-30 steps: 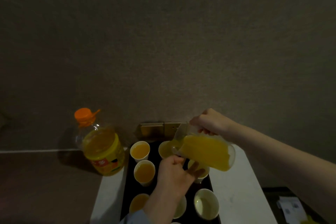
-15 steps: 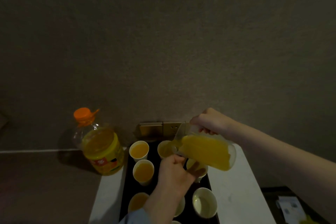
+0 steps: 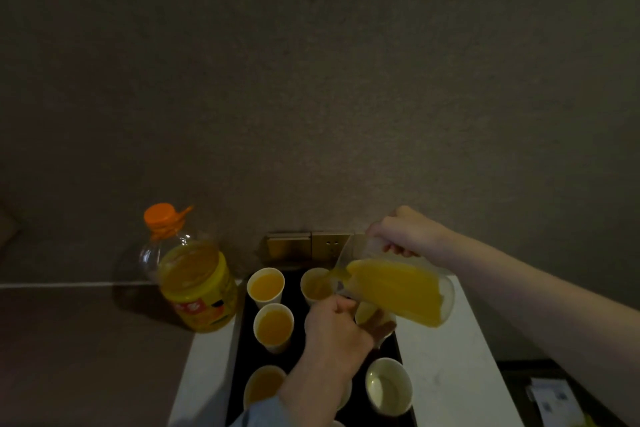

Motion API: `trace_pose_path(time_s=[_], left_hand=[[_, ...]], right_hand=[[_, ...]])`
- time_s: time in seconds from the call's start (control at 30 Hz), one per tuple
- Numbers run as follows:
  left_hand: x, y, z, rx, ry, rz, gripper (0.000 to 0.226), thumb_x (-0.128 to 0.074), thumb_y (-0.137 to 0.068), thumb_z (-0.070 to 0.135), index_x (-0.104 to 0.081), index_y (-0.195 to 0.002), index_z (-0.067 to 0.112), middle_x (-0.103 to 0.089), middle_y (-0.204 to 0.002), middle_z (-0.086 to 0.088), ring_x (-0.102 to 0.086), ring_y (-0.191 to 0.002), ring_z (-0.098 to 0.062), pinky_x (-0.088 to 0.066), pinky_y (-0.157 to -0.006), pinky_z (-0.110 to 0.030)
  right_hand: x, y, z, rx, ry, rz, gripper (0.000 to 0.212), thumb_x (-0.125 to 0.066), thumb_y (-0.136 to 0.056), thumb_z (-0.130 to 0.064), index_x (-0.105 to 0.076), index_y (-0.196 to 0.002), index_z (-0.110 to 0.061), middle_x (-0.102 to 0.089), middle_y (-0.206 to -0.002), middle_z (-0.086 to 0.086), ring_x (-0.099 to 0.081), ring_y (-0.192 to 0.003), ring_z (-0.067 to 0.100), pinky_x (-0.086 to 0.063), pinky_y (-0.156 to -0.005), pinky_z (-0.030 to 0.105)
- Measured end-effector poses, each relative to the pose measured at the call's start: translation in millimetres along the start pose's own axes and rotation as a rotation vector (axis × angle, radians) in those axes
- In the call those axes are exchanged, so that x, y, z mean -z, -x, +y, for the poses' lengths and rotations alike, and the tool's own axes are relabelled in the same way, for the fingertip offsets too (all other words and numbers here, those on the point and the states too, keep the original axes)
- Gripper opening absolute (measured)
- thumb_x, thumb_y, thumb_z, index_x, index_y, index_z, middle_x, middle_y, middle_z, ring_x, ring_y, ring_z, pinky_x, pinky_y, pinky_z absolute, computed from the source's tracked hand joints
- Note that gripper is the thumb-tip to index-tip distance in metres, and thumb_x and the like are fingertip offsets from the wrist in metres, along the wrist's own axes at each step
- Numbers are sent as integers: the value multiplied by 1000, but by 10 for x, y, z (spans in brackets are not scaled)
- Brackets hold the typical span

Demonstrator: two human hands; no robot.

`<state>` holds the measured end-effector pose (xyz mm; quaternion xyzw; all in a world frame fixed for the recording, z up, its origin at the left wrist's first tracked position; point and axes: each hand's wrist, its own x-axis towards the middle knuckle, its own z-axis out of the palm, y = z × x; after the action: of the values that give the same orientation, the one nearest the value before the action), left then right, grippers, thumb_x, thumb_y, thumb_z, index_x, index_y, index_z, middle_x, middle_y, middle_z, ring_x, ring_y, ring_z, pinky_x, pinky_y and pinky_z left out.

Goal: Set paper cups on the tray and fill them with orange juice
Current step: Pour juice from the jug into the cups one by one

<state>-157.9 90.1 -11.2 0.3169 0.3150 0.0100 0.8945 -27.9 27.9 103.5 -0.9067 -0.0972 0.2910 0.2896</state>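
My right hand [image 3: 407, 234] curls round the handle of the clear plastic jug of orange juice [image 3: 398, 289]. It's tipped way over, long axis nearly level, spout pointing left and down into the far white paper cup [image 3: 317, 284] on the black tray [image 3: 301, 357]. My left hand [image 3: 334, 331] wraps that cup's side, fingers curled. Compared with a second ago, hardly anything's changed, same tilt. Big orange-capped bottle [image 3: 194, 279] sits left of the tray.

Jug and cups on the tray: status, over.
Right hand grips tilted jug, juice running into back-right cup. Left hand reaches between the cups, fingers hidden. Front-right cup on tray looks unfilled. Nothing blocking.
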Motion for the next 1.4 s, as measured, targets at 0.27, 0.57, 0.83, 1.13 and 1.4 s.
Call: trace_pose_path(time_s=[0.27,0.57,0.83,1.13,1.4], left_hand=[[-15,3,85,166,266,-87,35,-29,-92,-1,-55,-116,-2,-60,-106,-25,-52,-104,-46,-40,-95,-61],[-26,35,112,162,240,-117,37,-30,-87,-1,-56,-113,0,-59,-105,-24,-48,-104,-45,-34,-102,-62],[-63,35,116,171,223,-76,35,-29,-88,-4,-55,-112,-1,-57,-107,-26,-49,-113,-49,-37,-101,-64],[-66,35,87,178,240,-82,33,-29,-88,-1,-57,-106,0,-61,-93,-23,-50,-100,-43,-34,-103,-62],[-30,33,70,89,105,-102,27,-32,-95,-4,-55,-108,-6,-71,-72,-20,-62,-82,-39,-50,-86,-57]], right_hand=[[-26,-77,16,-18,-12,14,27,-64,-86,-35,-60,-82,-9,-56,-65,3,-49,-56,14,-38,-47,25],[-23,-136,-5,-51,24,15,31,-64,-86,-34,-60,-65,-12,-53,-54,0,-47,-49,12,-34,-37,19],[-23,-147,17,-5,19,31,31,-64,-85,-34,-60,-63,-12,-49,-33,-8,-47,-44,10,-30,-32,13],[-9,-99,14,-2,34,-6,28,-62,-89,-34,-60,-73,-11,-56,-59,0,-49,-53,12,-38,-46,22],[0,-78,-16,6,73,11,32,-60,-90,-33,-59,-65,-12,-55,-57,0,-49,-51,12,-36,-43,22]])
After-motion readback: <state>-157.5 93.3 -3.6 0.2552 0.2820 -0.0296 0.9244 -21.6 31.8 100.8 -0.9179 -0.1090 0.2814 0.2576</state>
